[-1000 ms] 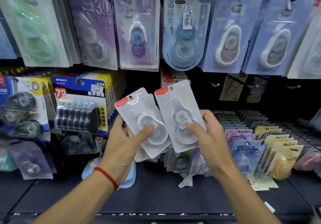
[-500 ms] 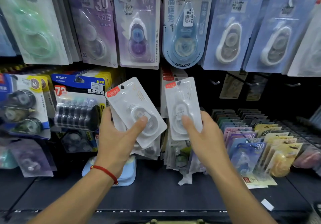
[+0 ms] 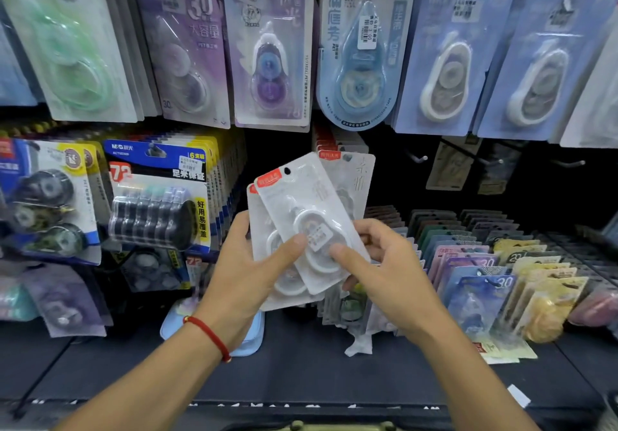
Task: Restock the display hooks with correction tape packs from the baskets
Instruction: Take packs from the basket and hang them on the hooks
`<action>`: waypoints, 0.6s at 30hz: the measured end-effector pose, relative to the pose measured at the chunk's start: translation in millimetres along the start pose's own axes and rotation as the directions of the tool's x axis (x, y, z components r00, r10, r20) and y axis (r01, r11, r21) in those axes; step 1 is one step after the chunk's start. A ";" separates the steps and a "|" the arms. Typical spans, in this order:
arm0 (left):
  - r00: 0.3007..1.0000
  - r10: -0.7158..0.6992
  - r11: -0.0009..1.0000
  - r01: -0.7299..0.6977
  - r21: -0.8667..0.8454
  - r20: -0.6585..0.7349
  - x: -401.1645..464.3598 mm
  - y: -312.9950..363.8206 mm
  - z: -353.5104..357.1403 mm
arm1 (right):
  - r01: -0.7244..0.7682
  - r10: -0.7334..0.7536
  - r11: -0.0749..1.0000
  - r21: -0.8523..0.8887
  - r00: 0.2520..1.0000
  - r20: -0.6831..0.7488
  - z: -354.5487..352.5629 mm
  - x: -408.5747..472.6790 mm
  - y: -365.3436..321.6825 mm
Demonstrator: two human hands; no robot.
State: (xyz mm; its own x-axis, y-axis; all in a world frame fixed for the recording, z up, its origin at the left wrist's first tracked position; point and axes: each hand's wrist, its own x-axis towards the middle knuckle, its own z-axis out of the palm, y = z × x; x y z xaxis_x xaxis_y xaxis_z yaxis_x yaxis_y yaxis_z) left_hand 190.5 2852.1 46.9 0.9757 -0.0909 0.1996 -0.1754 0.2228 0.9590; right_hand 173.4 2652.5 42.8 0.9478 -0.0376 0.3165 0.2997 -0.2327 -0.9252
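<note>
We hold the white correction tape packs [image 3: 302, 229] fanned before the shelf, left hand [image 3: 249, 273] gripping the stack, right hand [image 3: 384, 263] pinching the top pack; we should align its hang hole with an empty hook [image 3: 416, 157].

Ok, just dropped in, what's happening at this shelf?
A person is restocking correction tape. Both hands hold a small stack of white packs in front of the display: the left hand grips them from the left, the right hand pinches the front pack with its thumb on the blister. None is on a hook yet; bare hooks show to the upper right.
</note>
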 end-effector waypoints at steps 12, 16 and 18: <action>0.974 0.141 0.981 -0.114 0.155 -0.178 8.1 -5.6 -9.3 | -0.012 0.048 0.982 0.187 0.981 -0.187 -9.5 -1.9 4.9; 0.951 0.222 0.962 -0.178 0.208 -0.214 7.9 -4.1 -10.0 | -0.103 0.103 0.995 0.011 0.965 -0.242 -5.3 -3.2 5.4; 0.948 0.243 0.949 -0.187 0.254 -0.208 7.1 -3.7 -8.7 | -0.164 0.056 0.906 -0.389 0.960 -0.274 -4.8 -4.7 8.7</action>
State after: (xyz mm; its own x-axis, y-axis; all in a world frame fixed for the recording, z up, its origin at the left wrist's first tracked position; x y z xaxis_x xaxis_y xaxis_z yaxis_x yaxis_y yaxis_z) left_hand 199.2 2859.1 43.0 0.9093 0.1698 0.3799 -0.3826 -0.0184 0.9237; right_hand 171.0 2646.0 34.3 0.8970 -0.3153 0.3096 0.0743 -0.5831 -0.8090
